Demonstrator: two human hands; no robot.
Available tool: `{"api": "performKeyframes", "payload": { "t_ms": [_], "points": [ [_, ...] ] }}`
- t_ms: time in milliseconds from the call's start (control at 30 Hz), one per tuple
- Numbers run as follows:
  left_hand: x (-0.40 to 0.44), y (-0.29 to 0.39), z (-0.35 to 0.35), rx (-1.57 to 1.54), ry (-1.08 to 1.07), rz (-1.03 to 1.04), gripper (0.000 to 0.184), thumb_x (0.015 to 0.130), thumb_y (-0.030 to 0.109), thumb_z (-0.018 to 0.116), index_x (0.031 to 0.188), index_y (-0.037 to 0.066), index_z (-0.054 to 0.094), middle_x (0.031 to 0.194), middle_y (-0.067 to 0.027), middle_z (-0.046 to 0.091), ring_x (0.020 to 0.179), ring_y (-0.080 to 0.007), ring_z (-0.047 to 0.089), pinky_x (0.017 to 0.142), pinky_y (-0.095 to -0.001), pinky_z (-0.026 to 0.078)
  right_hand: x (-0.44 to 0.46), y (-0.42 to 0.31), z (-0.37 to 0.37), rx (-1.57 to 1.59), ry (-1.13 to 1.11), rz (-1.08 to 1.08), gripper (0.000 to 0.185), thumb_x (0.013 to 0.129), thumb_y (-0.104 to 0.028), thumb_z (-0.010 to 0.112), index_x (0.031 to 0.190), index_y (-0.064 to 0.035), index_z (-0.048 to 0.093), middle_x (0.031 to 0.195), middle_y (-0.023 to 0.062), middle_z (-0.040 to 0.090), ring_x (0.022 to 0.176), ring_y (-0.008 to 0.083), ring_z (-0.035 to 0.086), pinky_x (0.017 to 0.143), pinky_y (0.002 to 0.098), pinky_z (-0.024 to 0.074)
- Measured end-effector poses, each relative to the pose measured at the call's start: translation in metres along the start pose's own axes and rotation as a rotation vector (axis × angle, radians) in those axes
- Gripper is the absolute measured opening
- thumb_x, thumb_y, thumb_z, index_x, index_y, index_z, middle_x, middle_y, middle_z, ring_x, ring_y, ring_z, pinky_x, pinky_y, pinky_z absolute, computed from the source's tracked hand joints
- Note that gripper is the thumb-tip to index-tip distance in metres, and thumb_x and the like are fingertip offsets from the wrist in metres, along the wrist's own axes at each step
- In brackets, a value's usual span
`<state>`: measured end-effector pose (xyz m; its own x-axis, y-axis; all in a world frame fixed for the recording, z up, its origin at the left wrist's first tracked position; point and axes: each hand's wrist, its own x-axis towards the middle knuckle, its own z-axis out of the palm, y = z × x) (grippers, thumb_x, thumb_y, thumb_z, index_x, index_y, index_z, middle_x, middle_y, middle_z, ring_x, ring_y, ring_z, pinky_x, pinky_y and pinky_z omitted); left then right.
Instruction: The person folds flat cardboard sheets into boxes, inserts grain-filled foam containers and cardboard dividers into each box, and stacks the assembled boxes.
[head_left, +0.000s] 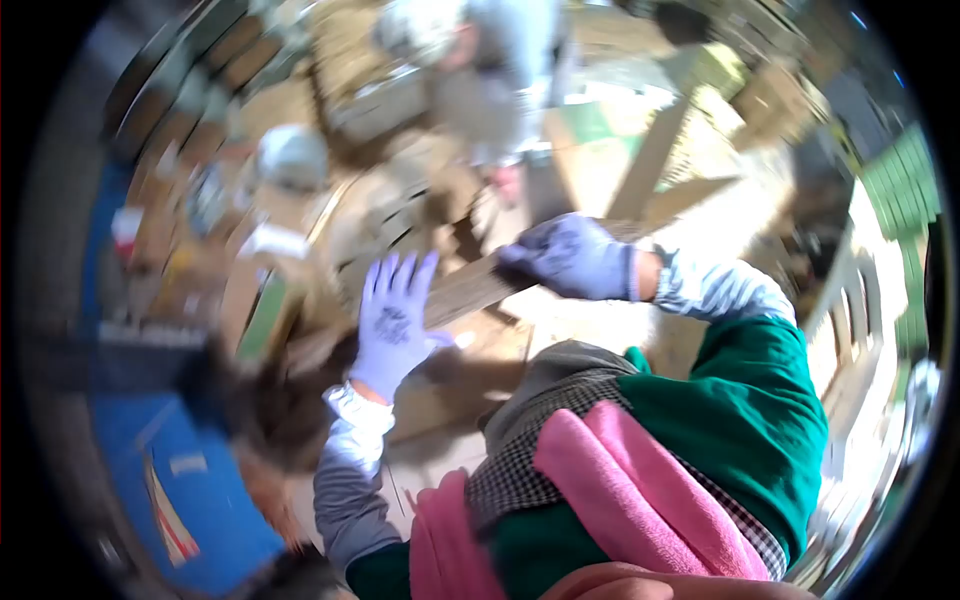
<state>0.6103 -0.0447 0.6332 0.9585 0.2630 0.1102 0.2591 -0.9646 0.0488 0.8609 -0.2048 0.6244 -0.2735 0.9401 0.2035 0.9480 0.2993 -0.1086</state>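
Observation:
My left hand [393, 330], in a pale lavender glove with dark print, is open with its fingers spread. It is over a long brown wooden board [475, 288] that runs diagonally in front of me; whether it touches the board is not clear. My right hand [575, 258], gloved the same way, is closed at the board's upper right part. Something dark shows at its fingers, too blurred to name. A pink towel [640, 490] hangs over my green sleeves and checked apron [550, 430].
Another person [505, 75] in light clothing is ahead, blurred. Cardboard boxes [600, 150] stand beyond my right hand. A white bucket [292, 157] is at upper left, a blue surface [200, 490] at lower left. A slatted pale rack [850, 320] lines the right side.

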Motion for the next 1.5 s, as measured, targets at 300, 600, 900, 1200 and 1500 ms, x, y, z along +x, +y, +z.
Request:
{"api": "performKeyframes", "payload": {
  "t_ms": [300, 600, 900, 1200, 1500],
  "points": [
    [0.153, 0.126, 0.06, -0.37, -0.064, 0.249, 0.064, 0.068, 0.027, 0.086, 0.123, 0.007, 0.059, 0.11, -0.016, 0.069, 0.096, -0.0345, 0.068, 0.083, -0.0397, 0.054, -0.204, 0.066, -0.058, -0.186, 0.052, 0.513, 0.06, 0.069, -0.018, 0.068, 0.125, -0.0064, 0.049, 0.095, 0.006, 0.057, 0.089, 0.0248, 0.059, 0.077, 0.0393, 0.0469],
    [0.269, 0.163, -0.042, -0.314, -0.176, 0.579, 0.059, 0.063, 0.021, 0.084, 0.117, 0.008, 0.064, 0.099, -0.0136, 0.072, 0.088, -0.0295, 0.071, 0.077, -0.0369, 0.055, -0.373, 0.005, -0.15, -0.098, 0.082, 0.961, 0.028, 0.076, -0.022, 0.073, 0.099, -0.0114, 0.061, 0.077, 0.0092, 0.062, 0.072, 0.0309, 0.064, 0.062, 0.0383, 0.0495],
    [0.225, 0.117, 0.042, -0.396, -0.959, 0.571, 0.075, 0.063, 0.042, 0.087, 0.121, 0.0, 0.064, 0.107, -0.0193, 0.07, 0.102, -0.0328, 0.066, 0.09, -0.0396, 0.051, -0.391, -0.086, -0.113, 0.642, -0.462, 1.18, 0.044, 0.074, -0.035, 0.082, 0.102, -0.003, 0.074, 0.087, 0.0167, 0.072, 0.076, 0.0307, 0.069, 0.072, 0.0377, 0.0527],
    [0.162, 0.05, 0.116, -0.904, -0.985, -0.072, 0.058, 0.069, 0.015, 0.083, 0.121, 0.001, 0.062, 0.101, -0.0088, 0.069, 0.09, -0.0201, 0.064, 0.081, -0.0342, 0.053, -0.438, -0.188, -0.15, 1.04, 0.334, 1.524, 0.041, 0.075, -0.023, 0.083, 0.108, -0.0009, 0.071, 0.102, 0.0108, 0.072, 0.095, 0.0177, 0.065, 0.084, 0.0322, 0.0502],
    [0.208, 0.212, -0.002, -0.68, -0.882, 0.845, 0.069, 0.074, 0.031, 0.082, 0.128, -0.002, 0.055, 0.113, -0.0144, 0.067, 0.105, -0.0218, 0.062, 0.093, -0.0347, 0.047, -0.28, -0.029, -0.134, 0.259, -0.309, 0.734, 0.093, 0.064, -0.028, 0.087, 0.143, -0.0057, 0.042, 0.128, 0.0197, 0.059, 0.116, 0.0341, 0.057, 0.099, 0.039, 0.047]
  ]
}}
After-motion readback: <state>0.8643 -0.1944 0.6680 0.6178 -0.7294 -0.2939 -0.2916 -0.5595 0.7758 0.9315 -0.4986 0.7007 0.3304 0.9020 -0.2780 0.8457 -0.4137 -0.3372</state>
